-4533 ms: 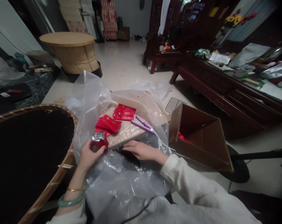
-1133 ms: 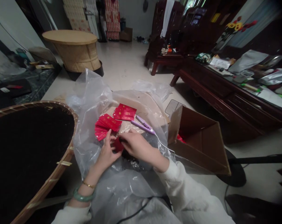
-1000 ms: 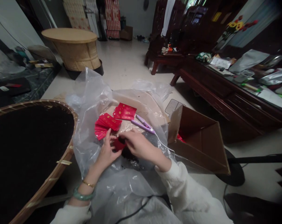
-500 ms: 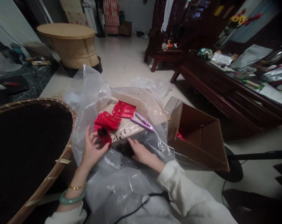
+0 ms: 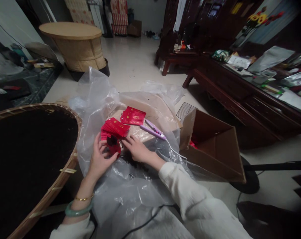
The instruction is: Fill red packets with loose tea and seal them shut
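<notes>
My left hand (image 5: pixel 99 160) holds a small red foil pouch (image 5: pixel 113 147) upright, its mouth open and dark loose tea showing inside. My right hand (image 5: pixel 135 150) lies just right of the pouch, fingers bent down onto dark tea leaves scattered on clear plastic sheeting (image 5: pixel 130 189). Just beyond the pouch lie two fanned stacks of flat red pouches (image 5: pixel 115 127) (image 5: pixel 132 116) on a brown board. A purple handheld sealer (image 5: pixel 153 130) with a white cord rests right of the stacks.
A wide woven bamboo tray (image 5: pixel 66 171) full of dark tea fills the left. An open cardboard box (image 5: pixel 212 149) lies tipped on the right. Behind stand a dark wooden table (image 5: pixel 242 99) with clutter and a round bamboo drum (image 5: pixel 76 49).
My right hand dipped into the loose tea near me, then moved back up beside the pouch. My left hand kept the pouch and tilted its mouth upward.
</notes>
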A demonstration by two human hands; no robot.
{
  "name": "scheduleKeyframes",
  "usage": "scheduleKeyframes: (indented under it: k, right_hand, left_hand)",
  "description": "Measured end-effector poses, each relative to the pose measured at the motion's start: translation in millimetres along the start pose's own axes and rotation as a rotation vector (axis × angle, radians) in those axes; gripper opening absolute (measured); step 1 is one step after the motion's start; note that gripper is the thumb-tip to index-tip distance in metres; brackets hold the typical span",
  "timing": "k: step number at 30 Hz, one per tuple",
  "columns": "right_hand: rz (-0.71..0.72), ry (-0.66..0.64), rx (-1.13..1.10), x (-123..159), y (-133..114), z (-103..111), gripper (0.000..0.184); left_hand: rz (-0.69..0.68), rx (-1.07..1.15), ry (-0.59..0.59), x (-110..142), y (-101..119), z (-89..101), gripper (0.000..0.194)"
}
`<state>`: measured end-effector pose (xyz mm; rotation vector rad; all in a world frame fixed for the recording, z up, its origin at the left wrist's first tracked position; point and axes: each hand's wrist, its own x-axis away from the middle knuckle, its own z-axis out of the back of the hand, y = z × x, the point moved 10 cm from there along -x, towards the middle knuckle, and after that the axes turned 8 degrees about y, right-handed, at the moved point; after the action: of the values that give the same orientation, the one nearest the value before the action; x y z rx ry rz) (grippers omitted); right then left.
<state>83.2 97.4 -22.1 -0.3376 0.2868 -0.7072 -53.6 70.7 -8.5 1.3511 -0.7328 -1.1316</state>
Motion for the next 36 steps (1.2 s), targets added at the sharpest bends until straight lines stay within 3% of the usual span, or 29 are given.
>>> scheduleKeyframes:
  k: [2, 5, 7, 9, 11, 13, 19, 25, 31, 36]
  right_hand:
    - [0.155, -0.062, -0.007, -2, -19, -6, 0.065]
    - [0.285, -0.141, -0.089, 18, -37, -5, 0.054]
    - [0.214, -0.146, -0.129, 34, -31, 1, 0.059]
    - [0.016, -0.125, -0.132, 47, -11, 5, 0.071]
    - [-0.185, -0.141, -0.135, 56, 7, 2, 0.082]
    - [-0.269, -0.193, -0.157, 58, 10, -8, 0.088]
    - [-0.221, -0.227, -0.184, 32, -11, -19, 0.081]
    - [-0.168, -0.225, -0.101, 14, -17, -15, 0.051]
    - [-0.160, -0.205, -0.040, 11, -19, -13, 0.026]
    - [-0.226, -0.141, -0.122, 21, -5, -11, 0.025]
  left_hand:
    - [-0.010, -0.005, -0.017, 1, 0, -0.9, 0.103]
    - [-0.022, -0.027, -0.034, 2, 0, -1.0, 0.104]
    - [-0.022, -0.031, -0.042, 3, -1, -1.5, 0.104]
    - [-0.020, -0.028, -0.043, 3, -2, -2.4, 0.104]
    - [-0.019, -0.026, -0.041, 3, -3, -3.3, 0.105]
    - [-0.024, -0.030, -0.040, 4, -2, -4.0, 0.105]
    - [-0.038, -0.051, -0.060, 6, 1, -4.5, 0.102]
    - [-0.052, -0.065, -0.055, 4, 1, -5.1, 0.102]
    - [-0.063, -0.089, -0.056, 5, 3, -5.6, 0.102]
    - [-0.067, -0.066, -0.072, 7, 3, -9.6, 0.099]
